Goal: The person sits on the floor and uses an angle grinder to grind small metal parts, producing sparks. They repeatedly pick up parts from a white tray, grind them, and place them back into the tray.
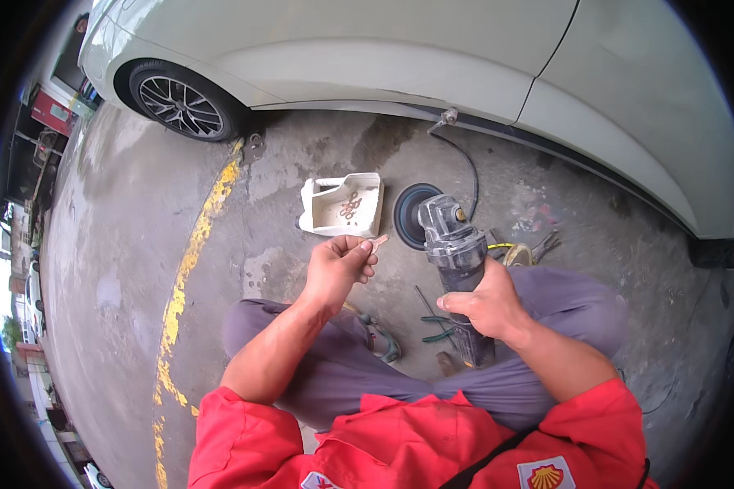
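My left hand (341, 269) is closed, pinching a small copper-coloured metal piece (381, 241) between thumb and fingers. My right hand (489, 303) wraps round the body of a dusty grey and black angle grinder (457, 244). Its dark round disc (408, 210) faces left, over the concrete. Just ahead of my left hand lies a white plastic jug cut open on one side (370, 205), with several copper-coloured rings (351, 204) inside. Beyond the grinder, a metal clamp (448, 117) sits at the car's lower sill, with a dark cable (470, 163) running down from it.
A pale car (367, 49) stands across the far side, its front wheel (181, 106) at the left. Green-handled pliers (439, 336) lie between my legs. To the right of the grinder is another plier-like tool (546, 244). A worn yellow line (189, 269) crosses the concrete floor.
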### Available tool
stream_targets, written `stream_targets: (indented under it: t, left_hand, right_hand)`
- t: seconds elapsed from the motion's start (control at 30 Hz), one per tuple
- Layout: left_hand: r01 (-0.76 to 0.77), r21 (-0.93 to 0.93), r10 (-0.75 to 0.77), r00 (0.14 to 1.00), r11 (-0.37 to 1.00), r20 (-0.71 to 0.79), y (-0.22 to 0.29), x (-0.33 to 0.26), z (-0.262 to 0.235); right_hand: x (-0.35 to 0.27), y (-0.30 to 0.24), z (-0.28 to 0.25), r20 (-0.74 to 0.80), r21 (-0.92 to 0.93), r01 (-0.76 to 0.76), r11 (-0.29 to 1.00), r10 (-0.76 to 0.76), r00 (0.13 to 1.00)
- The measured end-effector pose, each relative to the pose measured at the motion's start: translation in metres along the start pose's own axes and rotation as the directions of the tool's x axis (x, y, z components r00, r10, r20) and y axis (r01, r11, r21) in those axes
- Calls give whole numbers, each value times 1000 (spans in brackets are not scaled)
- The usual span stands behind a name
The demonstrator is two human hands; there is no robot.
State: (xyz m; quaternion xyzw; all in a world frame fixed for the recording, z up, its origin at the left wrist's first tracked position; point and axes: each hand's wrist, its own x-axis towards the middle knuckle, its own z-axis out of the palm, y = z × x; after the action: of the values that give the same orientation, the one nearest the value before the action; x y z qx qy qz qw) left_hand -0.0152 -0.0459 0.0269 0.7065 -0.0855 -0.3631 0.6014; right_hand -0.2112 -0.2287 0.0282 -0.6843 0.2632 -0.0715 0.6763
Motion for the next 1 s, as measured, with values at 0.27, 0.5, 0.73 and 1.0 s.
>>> stream_targets:
  t: [0.27,0.5,0.73,1.0]
  left_hand:
    - [124,-134,-116,991,983,66,-15,5,0]
    - [149,-175,-132,985,973,107,-15,13,-9]
    - [244,-289,-205,966,926,158,-12,13,-6]
    - [169,-242,-138,981,955,139,-14,12,-15]
  right_hand:
    - [-3,22,3,45,-69,-9,998,13,999]
    - [2,20,3,46,-23,-98,995,99,994]
    - [2,22,5,56,-17,-45,999,45,997]
    - [0,19,6,69,56,-71,996,67,995]
